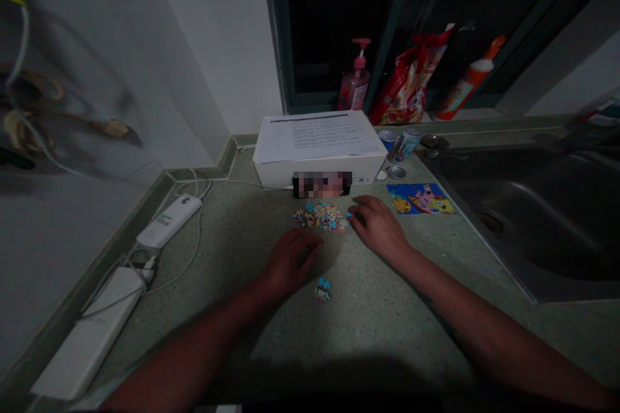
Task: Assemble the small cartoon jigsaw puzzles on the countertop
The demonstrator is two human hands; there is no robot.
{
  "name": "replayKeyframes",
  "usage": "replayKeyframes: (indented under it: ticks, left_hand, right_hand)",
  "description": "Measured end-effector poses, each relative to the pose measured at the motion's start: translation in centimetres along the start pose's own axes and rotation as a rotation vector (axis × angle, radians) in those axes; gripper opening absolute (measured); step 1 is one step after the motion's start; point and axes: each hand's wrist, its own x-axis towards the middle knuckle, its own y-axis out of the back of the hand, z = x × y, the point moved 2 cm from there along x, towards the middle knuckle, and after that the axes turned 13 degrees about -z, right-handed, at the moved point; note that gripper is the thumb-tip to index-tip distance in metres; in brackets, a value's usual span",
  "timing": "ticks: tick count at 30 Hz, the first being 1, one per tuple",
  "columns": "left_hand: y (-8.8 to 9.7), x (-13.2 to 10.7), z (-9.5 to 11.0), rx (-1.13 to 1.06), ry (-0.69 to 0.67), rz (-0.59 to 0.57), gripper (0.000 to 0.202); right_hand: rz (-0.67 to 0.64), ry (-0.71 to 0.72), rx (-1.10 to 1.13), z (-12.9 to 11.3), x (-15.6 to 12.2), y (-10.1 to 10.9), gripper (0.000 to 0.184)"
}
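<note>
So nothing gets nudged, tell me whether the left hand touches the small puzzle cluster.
Apart: the head view shows a strip of countertop between the left hand and the small puzzle cluster.

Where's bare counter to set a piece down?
Free: counter between the small puzzle cluster and right forearm; also between the white cable and left hand. Crowded: the puzzle pile, with that hand, the right hand and phone close.

Dim light casts soft shadows on the speckled surface (pixel 382 316), the phone screen (pixel 322 184) is pixelated, and the edges look stretched.
</note>
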Motion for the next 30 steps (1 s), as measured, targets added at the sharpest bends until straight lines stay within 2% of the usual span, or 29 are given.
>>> replayKeyframes:
  ticks: [4,30]
  left_hand:
    - [0.0,0.0,0.0,0.005,-0.027,0.029,0.013]
    - [0.2,0.0,0.2,-0.02,0.002,-0.002,0.014]
  right_hand:
    - [0.0,-0.026,0.023,0.3,0.0,-0.2,0.016]
    - [-0.006,0.0,0.039,1.8,0.2,-0.5,0.006]
